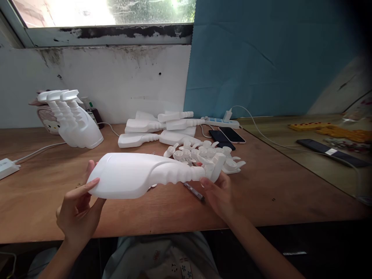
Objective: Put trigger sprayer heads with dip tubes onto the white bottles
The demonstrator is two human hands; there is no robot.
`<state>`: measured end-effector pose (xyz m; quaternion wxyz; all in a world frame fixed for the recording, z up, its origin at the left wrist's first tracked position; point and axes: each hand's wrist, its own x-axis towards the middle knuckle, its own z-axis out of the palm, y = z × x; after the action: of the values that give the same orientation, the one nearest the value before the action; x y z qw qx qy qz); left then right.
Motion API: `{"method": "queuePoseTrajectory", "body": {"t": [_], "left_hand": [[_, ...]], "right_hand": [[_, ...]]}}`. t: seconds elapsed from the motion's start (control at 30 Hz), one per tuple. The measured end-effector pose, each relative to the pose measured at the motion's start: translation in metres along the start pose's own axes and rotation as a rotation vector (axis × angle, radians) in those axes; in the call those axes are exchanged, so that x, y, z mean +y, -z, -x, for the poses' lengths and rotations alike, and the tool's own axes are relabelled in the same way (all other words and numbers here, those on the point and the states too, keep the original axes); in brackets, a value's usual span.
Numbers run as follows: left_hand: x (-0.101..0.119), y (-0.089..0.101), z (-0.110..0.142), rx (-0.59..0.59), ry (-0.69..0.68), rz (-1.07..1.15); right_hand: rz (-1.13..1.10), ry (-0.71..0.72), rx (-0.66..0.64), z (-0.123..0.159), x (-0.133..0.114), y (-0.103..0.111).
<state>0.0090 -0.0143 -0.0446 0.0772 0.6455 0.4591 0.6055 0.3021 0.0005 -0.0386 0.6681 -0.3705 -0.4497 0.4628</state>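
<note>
A white plastic spray bottle [124,176] lies level in the air above the table's front half, its neck pointing right. My left hand [80,207] grips its base, thumb and fingers on either side. At the neck, my right hand [217,193] is closed on the white trigger spray head [213,166], which sits against the bottle's mouth; whether it is screwed tight I cannot tell. Just behind lies a pile of loose white spray heads [188,153]. Several bottles without heads [142,126] lie stacked on their sides further back.
Three white spray bottles with heads [78,124] stand at the left by a pink plush item [48,118]. A dark pen-like tool [194,191] lies below the held bottle. Two phones [231,135], a power strip [222,123] and cables lie at the back right.
</note>
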Motion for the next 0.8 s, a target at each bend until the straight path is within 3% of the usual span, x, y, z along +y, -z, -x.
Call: {"method": "queuePoseTrajectory", "body": {"t": [0.03,0.1,0.3,0.5,0.6,0.7,0.8], "left_hand": [[0.006,-0.005,0.000,0.115,-0.006,0.039],[0.017,-0.012,0.000,0.208,-0.013,0.115],[0.039,-0.006,-0.009,0.006,0.221,0.313],[0.030,0.005,-0.024,0.206,0.436,0.379],[0.023,0.012,-0.028,0.150,0.544,0.382],[0.019,0.019,-0.029,0.034,0.568,0.393],[0.019,0.022,-0.029,0.047,0.465,0.341]], "right_hand": [[0.008,-0.008,-0.006,0.000,0.001,0.000],[0.014,-0.027,-0.018,0.000,0.001,0.001],[0.049,-0.016,0.018,-0.002,0.002,0.005],[0.130,-0.037,-0.067,0.006,-0.001,0.001],[0.184,-0.024,-0.158,0.010,-0.007,-0.005],[0.212,0.007,-0.150,0.011,-0.009,-0.007],[0.249,0.039,-0.061,0.009,-0.008,-0.007]]}}
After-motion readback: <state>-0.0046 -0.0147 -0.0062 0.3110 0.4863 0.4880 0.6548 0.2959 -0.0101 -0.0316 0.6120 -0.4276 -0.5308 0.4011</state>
